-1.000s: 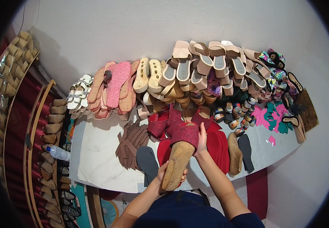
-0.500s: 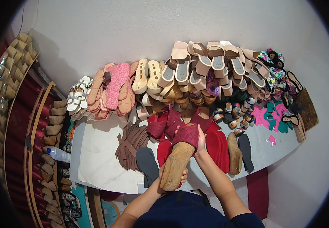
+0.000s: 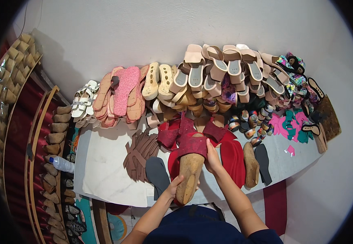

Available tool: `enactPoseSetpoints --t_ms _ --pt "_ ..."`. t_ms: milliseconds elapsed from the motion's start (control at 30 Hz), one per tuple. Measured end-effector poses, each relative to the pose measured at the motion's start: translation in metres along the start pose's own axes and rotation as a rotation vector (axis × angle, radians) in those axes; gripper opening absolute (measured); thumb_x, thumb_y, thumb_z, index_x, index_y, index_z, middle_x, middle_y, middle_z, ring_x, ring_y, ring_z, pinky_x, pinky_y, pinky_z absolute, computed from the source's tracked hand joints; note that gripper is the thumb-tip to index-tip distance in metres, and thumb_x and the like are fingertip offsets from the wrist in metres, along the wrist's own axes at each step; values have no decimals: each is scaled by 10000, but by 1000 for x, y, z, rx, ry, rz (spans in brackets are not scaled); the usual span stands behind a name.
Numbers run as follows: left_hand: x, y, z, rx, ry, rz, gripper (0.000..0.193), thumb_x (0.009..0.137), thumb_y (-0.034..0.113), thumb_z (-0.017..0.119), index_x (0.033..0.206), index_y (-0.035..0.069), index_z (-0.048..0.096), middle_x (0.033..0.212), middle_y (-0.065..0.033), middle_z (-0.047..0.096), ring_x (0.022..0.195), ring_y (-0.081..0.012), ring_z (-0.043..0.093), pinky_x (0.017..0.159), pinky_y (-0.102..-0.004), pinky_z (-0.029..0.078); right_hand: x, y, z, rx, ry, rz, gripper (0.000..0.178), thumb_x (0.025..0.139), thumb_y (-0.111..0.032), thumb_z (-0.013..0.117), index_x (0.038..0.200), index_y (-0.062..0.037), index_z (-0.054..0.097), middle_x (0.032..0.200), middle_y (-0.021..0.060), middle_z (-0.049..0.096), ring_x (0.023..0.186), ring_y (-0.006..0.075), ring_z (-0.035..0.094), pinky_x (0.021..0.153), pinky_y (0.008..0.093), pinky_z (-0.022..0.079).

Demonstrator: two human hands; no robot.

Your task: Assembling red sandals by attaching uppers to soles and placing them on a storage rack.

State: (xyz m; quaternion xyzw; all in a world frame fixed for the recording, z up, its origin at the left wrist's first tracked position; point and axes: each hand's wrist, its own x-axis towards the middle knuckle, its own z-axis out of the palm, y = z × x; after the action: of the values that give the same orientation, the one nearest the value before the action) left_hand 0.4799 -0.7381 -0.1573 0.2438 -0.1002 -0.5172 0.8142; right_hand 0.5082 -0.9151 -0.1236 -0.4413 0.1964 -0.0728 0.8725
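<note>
A worn wooden shoe last point(image 3: 190, 175) lies in my hands over the near edge of the table, its heel end toward me. Across its front part runs a dark red patterned strap point(image 3: 192, 146). My left hand point(image 3: 175, 188) grips the last near the heel, thumb on its side and fingers underneath. At the strap's right edge is my right hand point(image 3: 212, 157), closed on the last and strap, with its fingers mostly hidden below. Red soles point(image 3: 232, 162) and more dark red straps point(image 3: 215, 131) lie just beyond and beside the last.
Brown strips point(image 3: 142, 156) and a dark grey sole point(image 3: 157, 175) lie left. Right are another wooden last point(image 3: 251, 164) and a grey sole point(image 3: 263, 162). Piled sandals point(image 3: 195, 73) line the wall. A water bottle point(image 3: 62, 164) and a rack of lasts point(image 3: 58, 138) stand left.
The last has turned, its strapped front swinging left and its heel slightly right. My right hand has shifted a little down along the strap's edge; both hands keep their hold.
</note>
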Motion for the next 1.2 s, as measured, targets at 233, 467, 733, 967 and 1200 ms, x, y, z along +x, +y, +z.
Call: enactPoseSetpoints --t_ms 233,467,733,967,1200 --pt "8 4 18 -55 190 -210 850 745 729 126 1216 71 386 913 -189 546 771 -304 571 696 -386 471 -7 6 4 78 -19 -58 460 921 -374 291 1163 -6 422 1116 106 506 997 179 505 882 308 381" --pt "4 2 18 -279 59 -170 834 753 721 112 1158 61 421 869 -172 554 714 -288 578 647 -382 477 -8 8 4 232 -75 48 465 919 -387 284 1171 -20 417 1130 109 500 1011 184 501 889 316 380" --pt "5 9 20 -154 102 -189 791 745 733 129 1169 132 417 817 -165 513 660 -286 545 589 -394 450 -10 9 7 297 -192 72 509 908 -430 273 1188 -23 400 1144 118 493 1040 213 489 907 342 373" --pt "4 5 22 -324 5 -193 789 768 706 126 1168 90 414 827 -163 528 676 -266 553 614 -379 452 -6 7 4 306 -150 64 529 901 -444 287 1172 -6 409 1117 135 511 1005 226 516 887 344 394" --pt "6 3 25 -418 -23 -215 754 772 701 177 1155 104 431 811 -161 510 671 -278 531 617 -386 436 -9 -3 7 285 -162 95 554 894 -471 272 1166 -11 415 1106 141 518 995 229 522 886 349 395"
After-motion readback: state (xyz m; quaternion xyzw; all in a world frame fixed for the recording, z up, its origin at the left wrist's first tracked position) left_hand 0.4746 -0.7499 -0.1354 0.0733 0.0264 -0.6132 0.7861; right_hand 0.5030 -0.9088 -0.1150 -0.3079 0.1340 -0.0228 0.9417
